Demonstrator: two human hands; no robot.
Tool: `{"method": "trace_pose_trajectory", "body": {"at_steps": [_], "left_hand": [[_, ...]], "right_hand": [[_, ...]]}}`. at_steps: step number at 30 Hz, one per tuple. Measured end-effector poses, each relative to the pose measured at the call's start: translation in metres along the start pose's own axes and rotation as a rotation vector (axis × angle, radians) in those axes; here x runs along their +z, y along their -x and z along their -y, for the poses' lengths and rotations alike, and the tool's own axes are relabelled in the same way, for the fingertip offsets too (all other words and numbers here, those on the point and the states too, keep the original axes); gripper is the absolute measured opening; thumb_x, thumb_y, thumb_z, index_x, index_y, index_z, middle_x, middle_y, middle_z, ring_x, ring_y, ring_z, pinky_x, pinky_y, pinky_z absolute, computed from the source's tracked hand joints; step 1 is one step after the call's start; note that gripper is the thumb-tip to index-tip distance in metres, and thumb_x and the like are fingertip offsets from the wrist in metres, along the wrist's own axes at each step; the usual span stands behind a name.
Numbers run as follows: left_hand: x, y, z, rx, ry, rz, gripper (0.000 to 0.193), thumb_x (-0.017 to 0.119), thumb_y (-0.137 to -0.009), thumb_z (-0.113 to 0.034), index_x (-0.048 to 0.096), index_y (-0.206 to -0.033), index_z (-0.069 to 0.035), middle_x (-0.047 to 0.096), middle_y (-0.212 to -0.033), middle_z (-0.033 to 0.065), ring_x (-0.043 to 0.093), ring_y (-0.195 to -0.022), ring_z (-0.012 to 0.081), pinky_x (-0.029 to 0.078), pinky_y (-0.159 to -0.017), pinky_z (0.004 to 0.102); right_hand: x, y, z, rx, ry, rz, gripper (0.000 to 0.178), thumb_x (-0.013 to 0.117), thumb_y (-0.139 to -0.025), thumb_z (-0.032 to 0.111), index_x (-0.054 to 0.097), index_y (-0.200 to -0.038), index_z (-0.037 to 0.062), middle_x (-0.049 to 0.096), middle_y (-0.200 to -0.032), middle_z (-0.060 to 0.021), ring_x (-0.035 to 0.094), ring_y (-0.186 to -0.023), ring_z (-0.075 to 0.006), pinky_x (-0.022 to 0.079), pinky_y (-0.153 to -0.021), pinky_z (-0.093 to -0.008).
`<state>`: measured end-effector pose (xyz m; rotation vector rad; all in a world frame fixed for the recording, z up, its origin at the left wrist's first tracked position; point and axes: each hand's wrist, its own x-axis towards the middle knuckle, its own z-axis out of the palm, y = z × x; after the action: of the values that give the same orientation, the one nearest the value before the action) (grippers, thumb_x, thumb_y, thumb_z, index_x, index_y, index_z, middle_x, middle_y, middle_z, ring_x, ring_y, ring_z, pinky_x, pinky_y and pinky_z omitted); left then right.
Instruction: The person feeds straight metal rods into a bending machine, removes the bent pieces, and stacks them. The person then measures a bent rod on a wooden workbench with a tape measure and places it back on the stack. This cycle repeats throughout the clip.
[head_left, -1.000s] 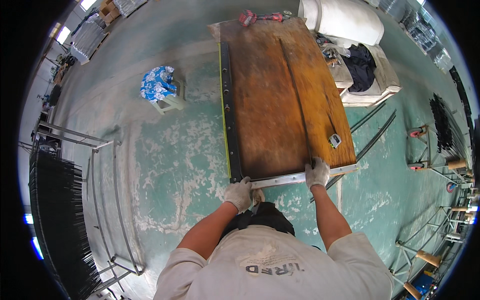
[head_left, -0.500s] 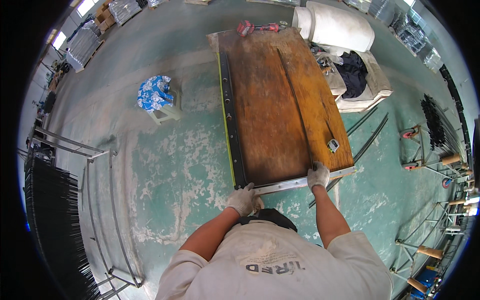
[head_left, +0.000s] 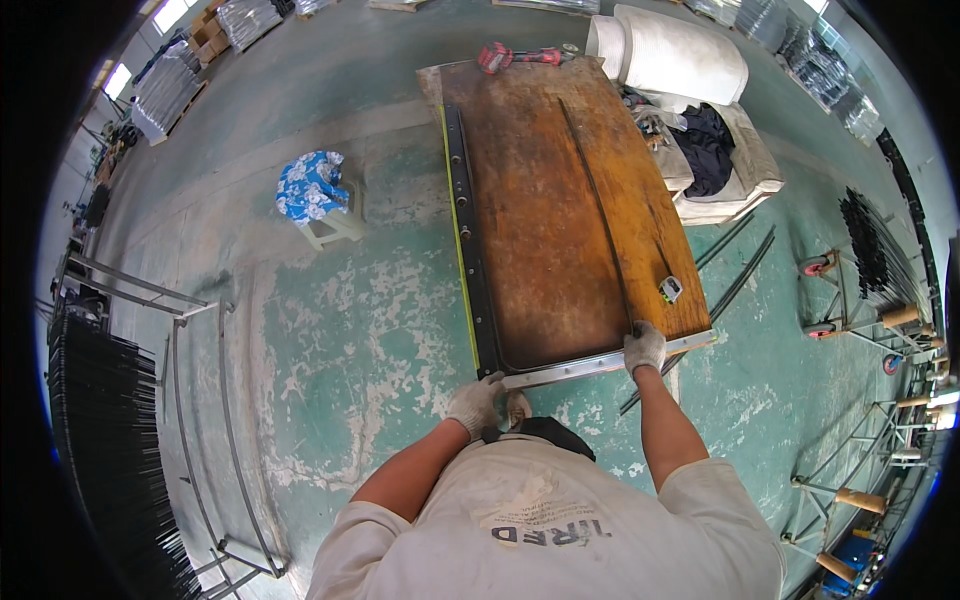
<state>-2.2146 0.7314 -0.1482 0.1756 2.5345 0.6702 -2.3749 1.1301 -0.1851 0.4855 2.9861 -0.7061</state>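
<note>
Likely stiff, our dark rod [head_left: 603, 222] suits near-end holding. Our right hand [head_left: 645, 350] grips there; left hand [head_left: 477, 405], we can't tell.

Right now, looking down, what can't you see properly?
All in the head view:
- Palms of the left hand and right hand: hidden by the hands' own backs.
- Wooden board's underside: hidden by its top.
- Stool's seat: covered by blue flowered cloth.
- Tape measure's markings: too small.
- Leftmost black rods: cut off by the dark rim.
</note>
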Motion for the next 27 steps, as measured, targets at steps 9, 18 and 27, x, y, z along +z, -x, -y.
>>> {"method": "trace_pose_trajectory", "body": {"at_steps": [9,18,27], "left_hand": [[-0.008,0.007,0.004,-0.094,0.242,-0.112,0.031,0.071,-0.097,-0.019,0.083,-0.124,-0.010,0.079,-0.136,0.0192,0.076,-0.121,0.0447,0.062,-0.102,0.0507],[-0.003,0.024,0.022,-0.220,0.399,-0.251,0.032,0.067,-0.100,-0.021,0.083,-0.124,-0.010,0.083,-0.117,0.0237,0.080,-0.112,0.0431,0.064,-0.098,0.0491],[-0.008,0.013,0.020,-0.229,0.484,-0.283,0.029,0.069,-0.096,-0.012,0.083,-0.121,-0.006,0.084,-0.104,0.0225,0.081,-0.092,0.0332,0.063,-0.084,0.0435]], "right_hand": [[-0.023,-0.022,0.001,0.155,-0.105,0.131,0.031,0.078,-0.098,0.028,0.083,-0.117,0.0036,0.086,-0.106,-0.0196,0.082,-0.104,-0.0382,0.064,-0.094,-0.0488],[-0.190,0.025,0.113,0.091,-1.601,0.187,0.019,0.063,-0.118,0.024,0.070,-0.108,0.0097,0.051,-0.070,0.0038,0.052,-0.060,-0.0119,0.043,-0.056,-0.0294],[-0.048,0.105,0.184,-0.609,-0.534,-0.053,0.020,0.067,-0.110,0.013,0.077,-0.126,0.0075,0.076,-0.085,-0.0160,0.077,-0.078,-0.0333,0.060,-0.073,-0.0460]]}}
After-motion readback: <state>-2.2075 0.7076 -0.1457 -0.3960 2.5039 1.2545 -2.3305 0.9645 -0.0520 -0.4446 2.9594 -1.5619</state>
